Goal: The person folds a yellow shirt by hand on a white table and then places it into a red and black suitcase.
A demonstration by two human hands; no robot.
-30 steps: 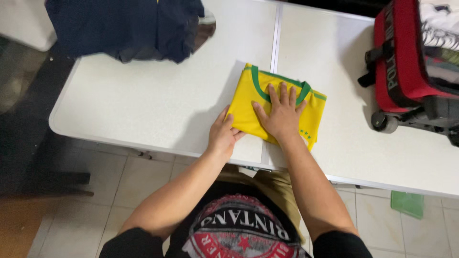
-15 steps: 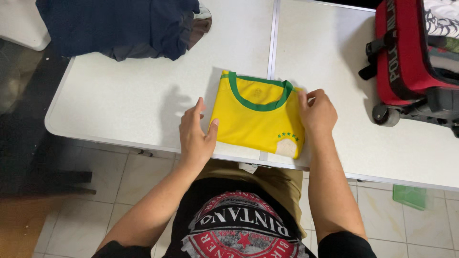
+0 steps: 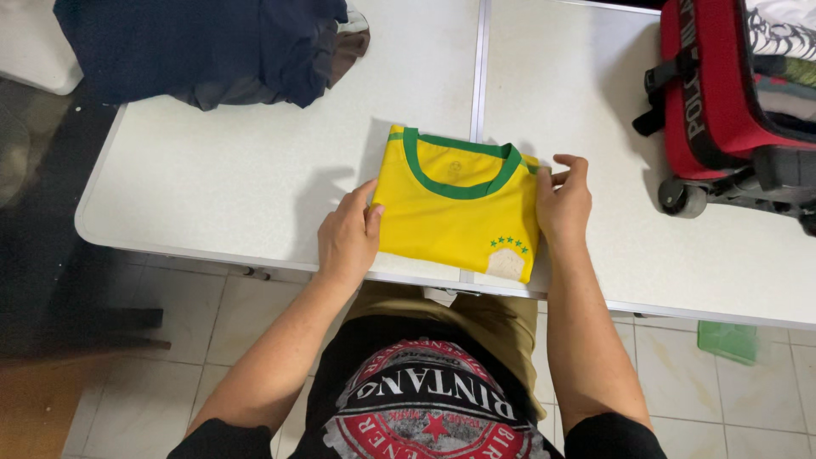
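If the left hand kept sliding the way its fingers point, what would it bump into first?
The left hand points up and slightly right, already touching the folded yellow shirt, so it would probably push against the shirt's left edge first.

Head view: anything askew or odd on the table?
Mostly tidy. The folded yellow jersey lies square between the left hand and right hand. Only the dark navy garments stand out: an unfolded heap hanging over the white table edge.
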